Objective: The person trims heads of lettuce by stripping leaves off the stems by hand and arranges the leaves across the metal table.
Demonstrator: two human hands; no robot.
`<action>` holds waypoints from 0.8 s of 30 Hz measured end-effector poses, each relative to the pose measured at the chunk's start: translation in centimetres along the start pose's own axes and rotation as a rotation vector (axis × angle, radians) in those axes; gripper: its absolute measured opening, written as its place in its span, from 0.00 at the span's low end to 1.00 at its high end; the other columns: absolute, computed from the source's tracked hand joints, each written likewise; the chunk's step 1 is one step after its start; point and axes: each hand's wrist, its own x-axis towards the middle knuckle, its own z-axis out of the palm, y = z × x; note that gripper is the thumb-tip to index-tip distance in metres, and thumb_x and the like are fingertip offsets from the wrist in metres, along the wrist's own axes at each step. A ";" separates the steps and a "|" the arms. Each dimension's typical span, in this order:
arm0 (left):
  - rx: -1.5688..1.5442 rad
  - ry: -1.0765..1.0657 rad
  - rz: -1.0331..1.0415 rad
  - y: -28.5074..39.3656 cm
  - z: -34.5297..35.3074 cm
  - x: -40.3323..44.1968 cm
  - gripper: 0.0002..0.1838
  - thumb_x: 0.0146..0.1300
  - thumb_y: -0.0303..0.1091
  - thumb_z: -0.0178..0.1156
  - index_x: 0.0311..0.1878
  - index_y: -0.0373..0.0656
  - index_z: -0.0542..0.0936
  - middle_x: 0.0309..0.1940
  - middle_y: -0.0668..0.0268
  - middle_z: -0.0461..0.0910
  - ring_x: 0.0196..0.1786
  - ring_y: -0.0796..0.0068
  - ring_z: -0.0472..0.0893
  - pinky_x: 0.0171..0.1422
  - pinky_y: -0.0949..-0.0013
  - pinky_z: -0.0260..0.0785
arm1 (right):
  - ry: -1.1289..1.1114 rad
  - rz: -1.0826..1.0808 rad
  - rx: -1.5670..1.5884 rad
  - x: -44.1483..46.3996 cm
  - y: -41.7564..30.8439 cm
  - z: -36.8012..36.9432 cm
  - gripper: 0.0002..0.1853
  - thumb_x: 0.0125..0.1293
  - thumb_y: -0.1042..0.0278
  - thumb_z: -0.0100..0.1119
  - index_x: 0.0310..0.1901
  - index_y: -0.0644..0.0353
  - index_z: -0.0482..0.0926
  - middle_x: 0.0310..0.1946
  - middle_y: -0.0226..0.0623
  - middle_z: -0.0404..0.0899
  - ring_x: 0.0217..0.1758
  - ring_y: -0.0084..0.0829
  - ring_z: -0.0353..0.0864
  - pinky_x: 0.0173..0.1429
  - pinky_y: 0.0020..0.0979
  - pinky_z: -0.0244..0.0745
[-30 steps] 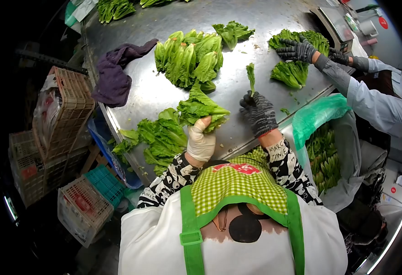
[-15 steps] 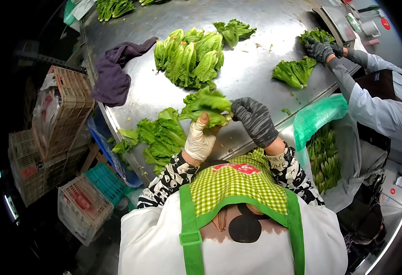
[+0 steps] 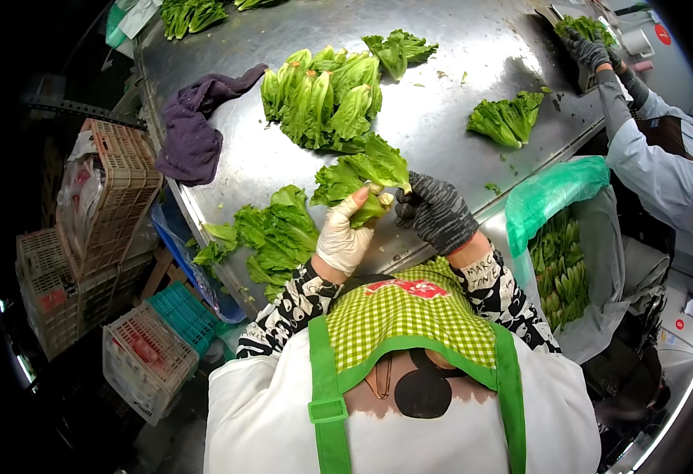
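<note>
In a pale thin glove, my left hand (image 3: 345, 237) is closed round the base of a small lettuce (image 3: 346, 180), thumb up and the leaves spreading away from me. My right hand (image 3: 439, 212), in a dark grey knitted glove, is closed at the stem end of a lettuce leaf (image 3: 384, 163) just beside that lettuce. Its fingertips are partly hidden. Loose lettuce leaves (image 3: 279, 237) lie on the table left of my left hand. Beyond my hands stands a stack of trimmed lettuce heads (image 3: 323, 103).
The metal table (image 3: 433, 118) also carries a purple cloth (image 3: 192, 130) and a separate lettuce bunch (image 3: 506, 120). A lined crate of lettuce (image 3: 558, 268) stands at my right. Plastic crates (image 3: 109, 197) are stacked at left. A co-worker's gloved hands (image 3: 591, 51) hold lettuce at far right.
The leaf at my right hand has swung from lying across the lettuce to pointing up and away. The co-worker's hands have carried their lettuce farther back, over a device at the table's edge.
</note>
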 end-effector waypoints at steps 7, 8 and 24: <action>0.076 -0.008 -0.005 -0.4 -0.8 0.1 0.15 0.64 0.24 0.59 0.53 0.33 0.75 0.44 0.58 0.81 0.46 0.64 0.82 0.54 0.64 0.76 | 0.302 -0.239 -0.432 -0.2 -0.3 0.9 0.09 0.67 0.70 0.57 0.44 0.66 0.79 0.33 0.38 0.81 0.34 0.25 0.79 0.40 0.28 0.76; 0.080 -0.013 -0.007 -0.5 -0.6 0.1 0.15 0.64 0.24 0.60 0.53 0.34 0.75 0.44 0.58 0.81 0.46 0.64 0.82 0.54 0.64 0.76 | 0.307 -0.326 -0.535 -0.2 -0.2 1.0 0.09 0.66 0.71 0.58 0.43 0.66 0.79 0.33 0.39 0.81 0.35 0.27 0.80 0.41 0.29 0.76; 0.211 0.060 0.109 -1.5 2.1 -0.1 0.15 0.55 0.20 0.67 0.45 0.41 0.79 0.37 0.68 0.81 0.38 0.76 0.79 0.41 0.73 0.72 | 0.227 -0.812 -1.173 -0.3 -0.5 2.2 0.07 0.60 0.74 0.60 0.38 0.65 0.80 0.31 0.46 0.79 0.34 0.45 0.78 0.41 0.41 0.72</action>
